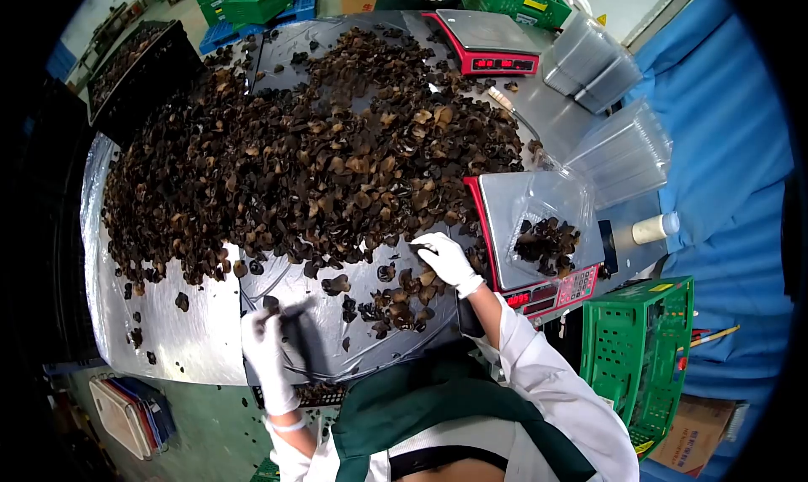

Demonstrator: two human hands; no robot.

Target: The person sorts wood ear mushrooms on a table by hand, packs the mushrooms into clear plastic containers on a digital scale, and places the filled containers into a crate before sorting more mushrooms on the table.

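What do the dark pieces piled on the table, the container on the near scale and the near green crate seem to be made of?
Dark pieces: perhaps fungus, matte to slightly glossy; they look thin and curled.
Container: likely clear, glossy plastic; the scale plate shows through.
Crate: probably moulded plastic, satin green, with regular holes.

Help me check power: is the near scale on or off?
On: the near scale shows glowing red digits on its display.
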